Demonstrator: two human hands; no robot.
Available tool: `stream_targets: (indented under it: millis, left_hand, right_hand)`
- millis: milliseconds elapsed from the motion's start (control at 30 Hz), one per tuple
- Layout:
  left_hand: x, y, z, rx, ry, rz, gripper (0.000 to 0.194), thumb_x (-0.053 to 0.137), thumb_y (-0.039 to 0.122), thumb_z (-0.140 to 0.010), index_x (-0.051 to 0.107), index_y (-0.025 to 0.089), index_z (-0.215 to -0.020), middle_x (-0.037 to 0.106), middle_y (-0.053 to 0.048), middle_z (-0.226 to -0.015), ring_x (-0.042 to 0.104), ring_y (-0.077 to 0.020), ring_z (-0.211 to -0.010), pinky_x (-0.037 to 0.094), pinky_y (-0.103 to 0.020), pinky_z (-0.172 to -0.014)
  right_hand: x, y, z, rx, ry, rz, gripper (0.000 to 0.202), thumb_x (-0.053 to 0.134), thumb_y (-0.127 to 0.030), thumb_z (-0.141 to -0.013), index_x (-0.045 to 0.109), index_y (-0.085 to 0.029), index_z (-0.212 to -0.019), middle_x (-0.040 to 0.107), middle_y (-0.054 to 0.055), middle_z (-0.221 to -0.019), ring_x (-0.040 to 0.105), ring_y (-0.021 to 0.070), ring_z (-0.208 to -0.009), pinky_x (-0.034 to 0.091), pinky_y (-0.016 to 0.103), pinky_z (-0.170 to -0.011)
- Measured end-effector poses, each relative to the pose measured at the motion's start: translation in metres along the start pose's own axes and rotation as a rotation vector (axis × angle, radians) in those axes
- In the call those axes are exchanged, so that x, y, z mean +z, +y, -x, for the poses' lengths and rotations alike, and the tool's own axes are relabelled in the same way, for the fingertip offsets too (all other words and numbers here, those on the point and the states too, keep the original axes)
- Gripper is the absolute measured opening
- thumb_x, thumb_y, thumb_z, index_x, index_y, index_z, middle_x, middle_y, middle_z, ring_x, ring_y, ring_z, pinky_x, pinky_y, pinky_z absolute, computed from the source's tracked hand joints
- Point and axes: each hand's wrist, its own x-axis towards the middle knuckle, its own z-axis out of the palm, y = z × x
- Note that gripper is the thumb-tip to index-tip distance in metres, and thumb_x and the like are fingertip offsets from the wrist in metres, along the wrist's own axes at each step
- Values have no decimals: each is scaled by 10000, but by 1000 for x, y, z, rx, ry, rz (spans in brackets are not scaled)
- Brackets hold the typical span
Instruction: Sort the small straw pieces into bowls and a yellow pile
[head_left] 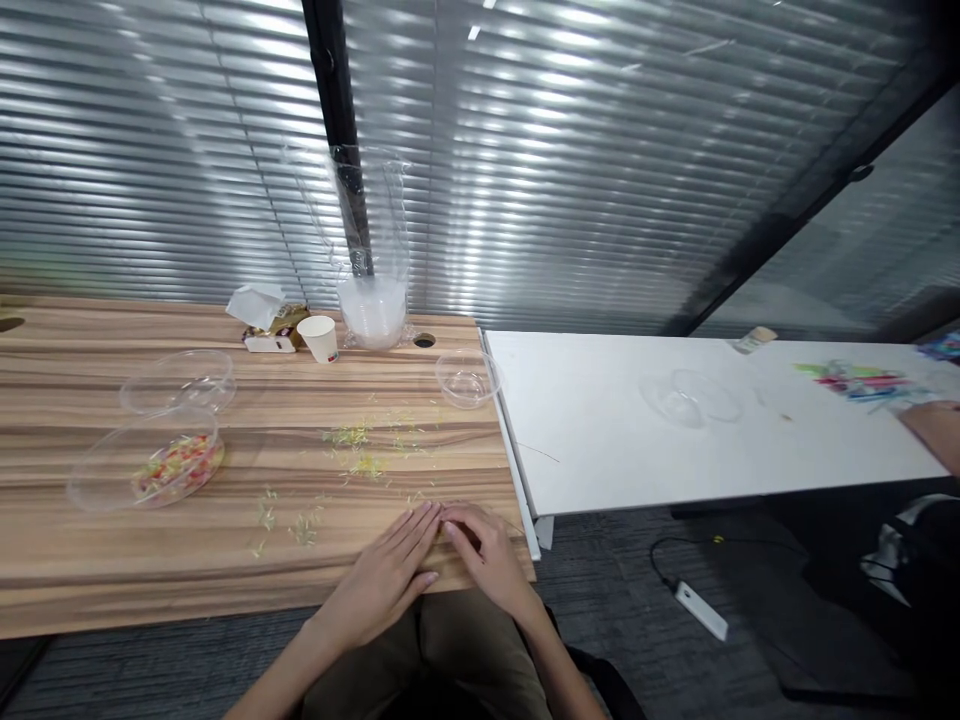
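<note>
My left hand lies on the wood-patterned table near its front edge, fingers stretched out side by side and thumb apart. Against its fingertips rests my right hand, its fingers bent and its thumb drawn in close. Whatever the right fingers hold is too small or hidden to make out. Just beyond the hands, thin yellow-green snippets are scattered in loose groups. Paler snippets lie to the left. A clear round bowl at the left contains red, yellow and green bits, with a clear lid beside it.
Another clear container, a tissue box, a paper cup, bagged clear bowls and a clear bowl stand farther back. On the white table are clear containers and colourful strips near another person's hand.
</note>
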Motion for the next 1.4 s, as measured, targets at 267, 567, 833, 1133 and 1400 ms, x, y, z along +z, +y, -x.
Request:
stream_targets:
  millis: [267, 567, 833, 1133, 1400]
  left_hand:
    - [-3, 1, 0, 34, -32, -48, 672, 393, 358, -992, 9, 182, -1514, 252, -103, -1525, 268, -231, -1397, 349, -405, -1111]
    - [-1, 0, 1, 46, -11, -79, 662, 382, 373, -995, 21, 180, -1515, 274, -99, -1519, 288, -224, -1390, 332, -388, -1121]
    - [-2, 0, 0, 57, -14, -108, 644, 389, 353, -995, 55, 165, -1513, 256, -87, -1527, 253, -213, -1404, 301, -379, -1136]
    - [-11, -4, 2, 31, -35, -13, 618, 376, 333, -1000, 66, 187, -1513, 246, -71, -1531, 269, -203, -1399, 330, -372, -1122]
    - [-17, -54, 23, -159, 212, -98, 559, 340, 317, -1003, 131, 218, -1512, 424, -100, -1446, 413, -241, -1324, 404, -447, -1067]
  right_hand:
    - [-1, -2, -1, 25, 20, -34, 209, 450, -287, -968, 642, -211, -1006, 678, 65, -1013, 624, 203, -960, 496, 337, -862]
    - [0, 0, -1, 22, 22, -63, 179, 462, -243, -960, 635, -208, -995, 670, 52, -1006, 615, 184, -965, 480, 307, -868]
    - [-1, -2, -2, 46, 3, -81, 166, 461, -221, -961, 624, -200, -987, 660, 60, -1003, 603, 185, -959, 463, 316, -862]
    - [0, 2, -1, 52, 12, -83, 162, 467, -228, -962, 623, -205, -1001, 662, 57, -1017, 603, 184, -970, 460, 310, -865]
    - [1, 4, 1, 64, 12, -60, 148, 486, -235, -957, 628, -206, -987, 667, 49, -1030, 595, 190, -993, 448, 317, -882]
